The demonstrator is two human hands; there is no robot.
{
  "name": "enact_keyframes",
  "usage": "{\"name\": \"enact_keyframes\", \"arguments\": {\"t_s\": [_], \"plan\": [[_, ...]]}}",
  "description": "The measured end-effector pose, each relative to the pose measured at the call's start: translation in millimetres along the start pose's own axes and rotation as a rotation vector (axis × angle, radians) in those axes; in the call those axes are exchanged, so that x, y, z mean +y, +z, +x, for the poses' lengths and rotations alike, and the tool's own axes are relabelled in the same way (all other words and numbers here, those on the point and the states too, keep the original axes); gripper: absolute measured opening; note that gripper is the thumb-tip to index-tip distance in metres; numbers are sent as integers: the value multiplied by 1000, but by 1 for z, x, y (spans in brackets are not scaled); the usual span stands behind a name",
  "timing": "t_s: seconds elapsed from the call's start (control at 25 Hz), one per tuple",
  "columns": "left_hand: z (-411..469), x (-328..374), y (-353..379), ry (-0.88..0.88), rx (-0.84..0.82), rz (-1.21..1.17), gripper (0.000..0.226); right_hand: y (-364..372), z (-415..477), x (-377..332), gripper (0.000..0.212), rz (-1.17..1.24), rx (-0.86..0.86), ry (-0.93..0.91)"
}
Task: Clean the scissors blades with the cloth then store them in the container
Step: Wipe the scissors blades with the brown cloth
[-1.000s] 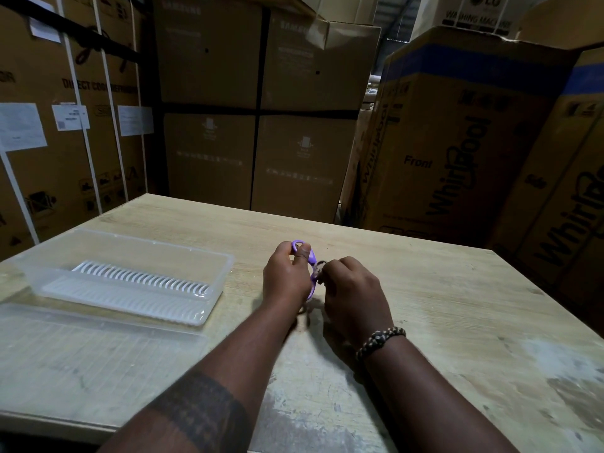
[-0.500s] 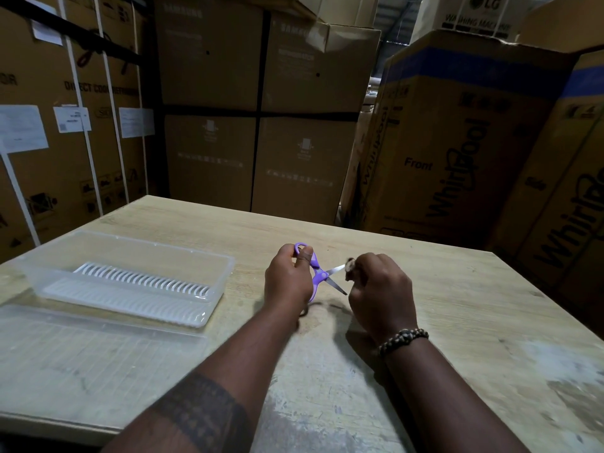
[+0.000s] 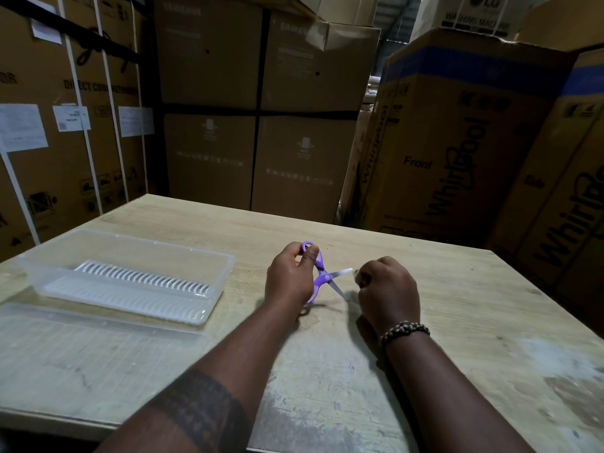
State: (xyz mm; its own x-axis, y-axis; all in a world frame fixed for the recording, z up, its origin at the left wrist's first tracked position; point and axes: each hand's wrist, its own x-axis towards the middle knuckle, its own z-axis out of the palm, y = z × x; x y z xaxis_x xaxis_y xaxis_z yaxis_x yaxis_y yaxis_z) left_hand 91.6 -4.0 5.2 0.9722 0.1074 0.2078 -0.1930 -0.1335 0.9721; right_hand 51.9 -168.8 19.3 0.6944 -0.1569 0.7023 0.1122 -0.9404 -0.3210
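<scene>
Several tall cardboard cartons [image 3: 457, 142], matt brown and printed with appliance brands, wall in the pale wooden bench [image 3: 457, 322] where we find a person at work. The bench top is grained and scuffed, with whitish worn patches toward its near edge. At its left, nearest us, lies a flat, clear plastic lid [image 3: 81, 348]. Just beyond it the container [image 3: 130, 243] stands uncovered, a shallow translucent rectangle with rounded corners and a white slotted rack [image 3: 140, 282] in its base. We take it that it has been left open so the tool can go straight in once wiped.

Both hands meet at the middle of the bench, to the right of the container. The left hand [image 3: 289, 276] grips the scissors [image 3: 322, 277] by their glossy purple handles, thumb through the upper loop. The slim steel blades are spread in a V and point right, which bares each edge to be wiped. The right hand [image 3: 389, 289] is curled into a fist at the tip of the upper blade, pinching a small pale cloth [image 3: 357, 273]. Only a scrap of that cloth shows, so we cannot tell its weave. A beaded bracelet [image 3: 404, 330] rings the right wrist. We judge the cleaning under way and the storing not yet begun.
</scene>
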Motion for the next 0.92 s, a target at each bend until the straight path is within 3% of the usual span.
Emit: {"name": "enact_keyframes", "arguments": {"t_s": [0.08,0.16,0.24,0.32,0.56,0.68,0.8,0.92], "plan": [[2,-1,0,-16,7,-34,38,-7,1,3,21,34,90,50],[0,0,0,-18,16,-16,38,-9,0,-3,24,148,134,-96],[0,1,-1,-5,31,26,36,-4,-5,-14,25,250,45,-274],[0,0,-1,12,36,64,33,3,-10,-24,23,246,-69,-317],[0,-2,2,25,-21,37,36,6,-3,-9,19,0,-67,-70],[0,-2,1,11,-2,17,37,-1,-1,-1,19,-2,38,32],[1,-2,0,9,2,14,35,-5,-3,-9,18,161,89,-163],[1,0,0,21,23,68,36,1,-10,-24,24,246,-69,-353]]}}
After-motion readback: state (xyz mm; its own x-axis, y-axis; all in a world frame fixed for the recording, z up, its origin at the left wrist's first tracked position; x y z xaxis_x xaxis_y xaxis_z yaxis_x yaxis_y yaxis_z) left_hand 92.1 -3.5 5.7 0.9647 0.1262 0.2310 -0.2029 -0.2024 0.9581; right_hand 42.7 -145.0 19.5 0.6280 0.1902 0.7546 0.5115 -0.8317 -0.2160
